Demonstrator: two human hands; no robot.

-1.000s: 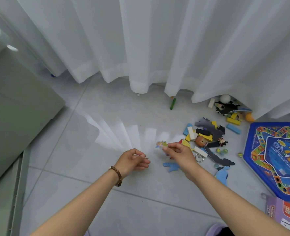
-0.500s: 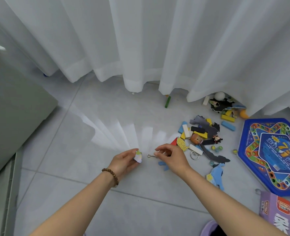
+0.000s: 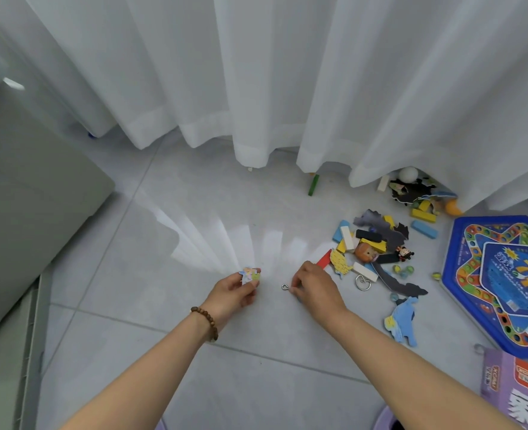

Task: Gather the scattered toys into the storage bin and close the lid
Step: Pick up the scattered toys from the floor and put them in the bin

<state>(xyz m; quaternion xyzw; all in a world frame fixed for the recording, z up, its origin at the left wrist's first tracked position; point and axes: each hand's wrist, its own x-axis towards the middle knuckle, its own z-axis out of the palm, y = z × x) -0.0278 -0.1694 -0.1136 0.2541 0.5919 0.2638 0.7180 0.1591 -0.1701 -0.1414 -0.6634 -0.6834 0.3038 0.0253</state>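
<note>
Plainly the small picture piece [image 3: 251,274], pinched by the left hand [image 3: 233,294], looks flat, stiff and almost weightless, so its edges are the place to hold it. The right hand [image 3: 317,290] pinches a tiny metal eye hook [image 3: 285,287] close to the floor [image 3: 194,231]. Hard and slick, it would probably slip easily, while the remaining toys [image 3: 377,243] lie scattered on the tiles just to its right.

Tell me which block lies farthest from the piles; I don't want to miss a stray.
The green block, alone at the hem of the curtain. It is the leftmost; every other block lies to its right.
</note>
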